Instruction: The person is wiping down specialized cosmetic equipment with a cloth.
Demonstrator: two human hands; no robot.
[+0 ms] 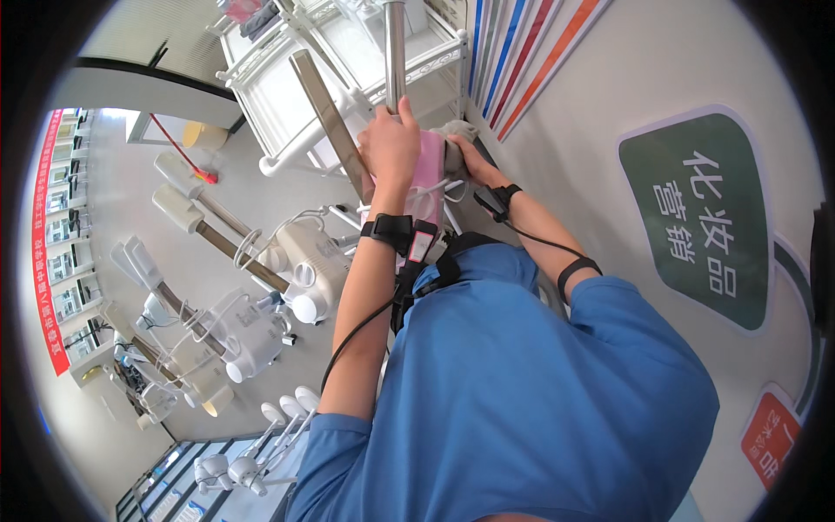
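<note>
A pink machine housing (427, 163), which looks like a facial steamer's body, stands in front of me with white cable about it. From its top runs a shiny metal pole (394, 59). My left hand (391, 147) is closed around the pole's lower end, at the housing. A bunched grey cloth (458, 143) is in my right hand (479, 163), against the right side of the housing. The right fingers are partly hidden by the cloth. Just left of my left hand, a flat brownish metal column (329, 111) slants past.
White trolleys (277, 85) stand beyond the housing. On the left are several similar machines with columns, including a cream one (313, 261) and a white one (241, 333). White lamp heads (244, 470) show lower left. A wall with a green sign (695, 215) borders my right.
</note>
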